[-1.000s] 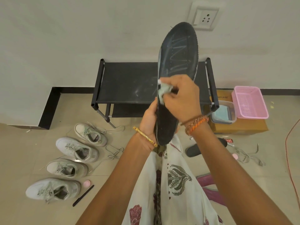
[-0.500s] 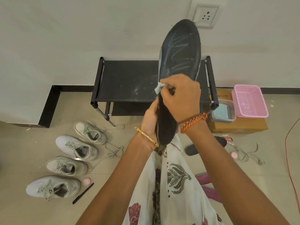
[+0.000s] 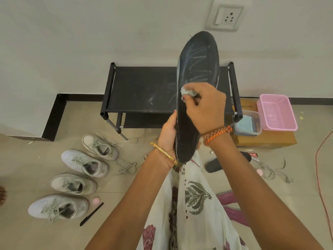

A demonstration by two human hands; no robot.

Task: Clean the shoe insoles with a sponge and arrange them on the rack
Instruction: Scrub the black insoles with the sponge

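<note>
Above the lap, the black insole (image 3: 195,83) stands nearly upright, toe at twelve o'clock before the black shoe rack (image 3: 144,91); the left hand (image 3: 168,134) grips its heel end at six o'clock, fingers curled round the edge. At mid-length the right hand (image 3: 205,109) pinches a small pale sponge (image 3: 187,92) against its face. Hard rubbing could flex the unsupported toe or twist the insole loose from that low grip.

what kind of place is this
Probably a room in a home, perhaps by an entryway. A low black shoe rack stands against a plain wall with a socket, four pale sneakers lie on the tiled floor, and a pink basket sits on a cardboard box.
</note>
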